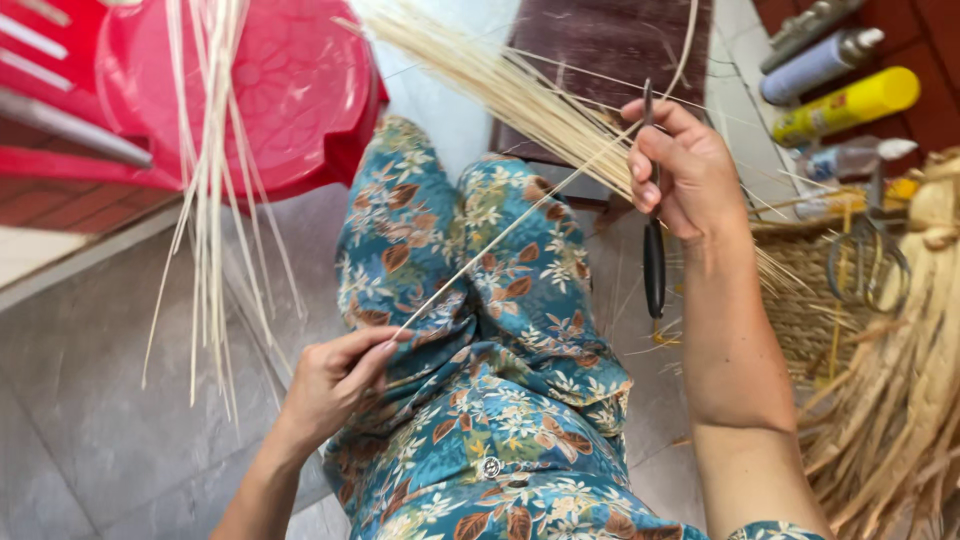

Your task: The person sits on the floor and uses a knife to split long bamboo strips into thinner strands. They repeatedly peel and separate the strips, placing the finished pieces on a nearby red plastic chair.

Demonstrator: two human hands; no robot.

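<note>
pale straw makes up one thin strand (500,235) stretched across the lap between two hands. left hand (335,385) pinches the strand's lower end, thumb and fingers pressed together on it. right hand (685,170) is closed around one dark-handled tool (653,250) that hangs downward, and the strand's upper end runs up to this hand, beside one bundle of straw (500,85). a second, looser sheaf of strands (210,190) hangs in front of one red plastic stool (270,90). three spray cans (845,105) lie on the floor at upper right, one pair of scissors (865,260) rests on one woven basket (800,300), and a heap of dried fibre (900,400) is beside it.
</note>
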